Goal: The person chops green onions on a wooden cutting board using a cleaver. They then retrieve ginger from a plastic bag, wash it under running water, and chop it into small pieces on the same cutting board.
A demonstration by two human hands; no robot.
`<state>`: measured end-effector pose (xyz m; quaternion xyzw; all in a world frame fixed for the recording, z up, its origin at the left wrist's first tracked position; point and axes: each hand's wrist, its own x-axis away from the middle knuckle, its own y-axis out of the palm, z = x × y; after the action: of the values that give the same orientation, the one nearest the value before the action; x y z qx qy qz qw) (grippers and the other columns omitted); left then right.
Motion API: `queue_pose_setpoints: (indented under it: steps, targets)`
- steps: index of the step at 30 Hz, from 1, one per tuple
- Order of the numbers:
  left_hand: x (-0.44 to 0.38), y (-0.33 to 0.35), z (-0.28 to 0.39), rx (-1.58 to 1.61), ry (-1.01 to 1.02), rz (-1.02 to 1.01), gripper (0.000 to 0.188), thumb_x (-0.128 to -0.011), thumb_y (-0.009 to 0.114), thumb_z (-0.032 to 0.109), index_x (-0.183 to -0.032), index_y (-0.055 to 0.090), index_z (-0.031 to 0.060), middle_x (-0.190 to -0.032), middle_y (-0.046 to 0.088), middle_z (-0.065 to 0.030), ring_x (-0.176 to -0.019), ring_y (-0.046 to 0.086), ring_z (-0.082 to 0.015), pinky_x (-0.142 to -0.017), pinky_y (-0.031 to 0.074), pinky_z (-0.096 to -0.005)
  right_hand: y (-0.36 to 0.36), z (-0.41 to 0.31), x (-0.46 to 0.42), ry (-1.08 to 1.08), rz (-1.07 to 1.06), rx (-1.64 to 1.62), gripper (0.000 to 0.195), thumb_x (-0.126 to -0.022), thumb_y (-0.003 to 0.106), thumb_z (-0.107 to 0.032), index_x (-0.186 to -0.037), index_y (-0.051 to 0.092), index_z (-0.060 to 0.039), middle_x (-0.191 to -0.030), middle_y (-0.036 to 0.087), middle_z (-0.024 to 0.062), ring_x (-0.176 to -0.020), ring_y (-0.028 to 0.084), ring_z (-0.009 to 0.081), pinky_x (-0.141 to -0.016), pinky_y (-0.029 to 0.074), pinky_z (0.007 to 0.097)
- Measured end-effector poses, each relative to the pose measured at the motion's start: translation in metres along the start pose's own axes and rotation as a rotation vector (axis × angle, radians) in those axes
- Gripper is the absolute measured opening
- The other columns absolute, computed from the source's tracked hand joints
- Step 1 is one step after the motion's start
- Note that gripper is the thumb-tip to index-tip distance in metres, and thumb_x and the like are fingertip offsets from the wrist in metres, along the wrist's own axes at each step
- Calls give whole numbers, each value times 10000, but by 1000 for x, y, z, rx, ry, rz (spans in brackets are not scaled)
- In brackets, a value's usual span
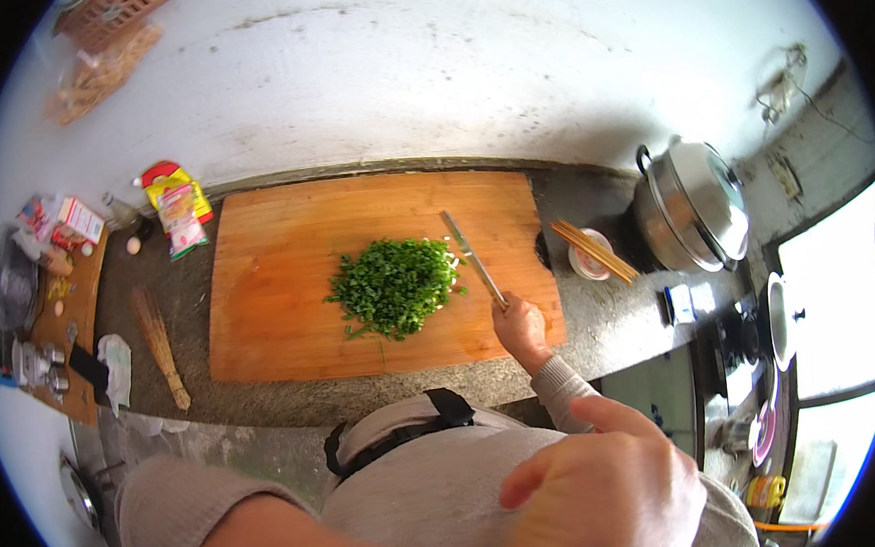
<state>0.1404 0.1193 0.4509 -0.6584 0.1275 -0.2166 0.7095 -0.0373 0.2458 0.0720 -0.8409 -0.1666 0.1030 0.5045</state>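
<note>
My right hand (522,330) grips the handle of a kitchen knife (474,256). The blade lies nearly edge-on, angled away over the bamboo cutting board (274,306), just right of the chopped greens. A heap of finely chopped green herbs (397,287), with a few pale bits at its right edge, sits mid-board. Close to the camera, blurred, my left hand (608,489) crosses in front of my torso towards the right forearm. Its sleeve is pushed up and some fingers are bent. What its palm side touches is hidden.
Right of the board, wooden chopsticks (594,251) rest across a small white tub (587,264), near a lidded steel pot (685,206). Leftward lie seasoning packets (178,210), an egg (133,245), a straw brush (160,350) and a white cloth (116,368). A wall (426,86) stands behind.
</note>
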Motion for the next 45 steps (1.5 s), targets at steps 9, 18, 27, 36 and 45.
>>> queue_pose_setpoints:
  steps: [9,18,27,36,45]
  targets:
    - [2,7,-8,133,-190,96,113,-611,628,98,-614,572,1,-588,562,-83,-438,468,-75,-347,368,-239,25,42,-14,0,41,80,532,-762,619,-213,-1250,441,-104,-838,634,226,-761,620,400,-668,488,483]
    - [42,16,-23,248,-397,123,153,-593,655,152,-660,617,19,-637,582,-88,-487,499,-70,-373,369,-228,53,61,-33,-67,-133,129,628,-736,680,-275,-1276,410,-100,-1024,603,223,-892,607,375,-742,484,453]
    - [130,-3,-11,-255,-262,-111,224,-625,662,192,-746,623,7,-653,554,-73,-531,489,-71,-390,354,-219,85,63,-40,-152,-24,473,514,-732,632,-214,-1205,468,-96,-1100,520,175,-1057,455,360,-867,378,506]
    - [244,33,-15,-145,-277,-27,229,-671,642,182,-768,602,-22,-708,572,-101,-554,551,-131,-417,420,-279,82,-182,13,-643,106,204,534,-687,691,-83,-1179,491,-30,-1240,416,191,-1172,367,385,-971,345,474]
    - [323,98,-52,296,-453,-128,237,-718,622,172,-790,580,-50,-763,591,-129,-576,614,-191,-443,486,-340,152,-313,81,-790,-85,20,439,-720,657,-61,-1140,532,-47,-1239,448,153,-1173,402,354,-955,377,447]
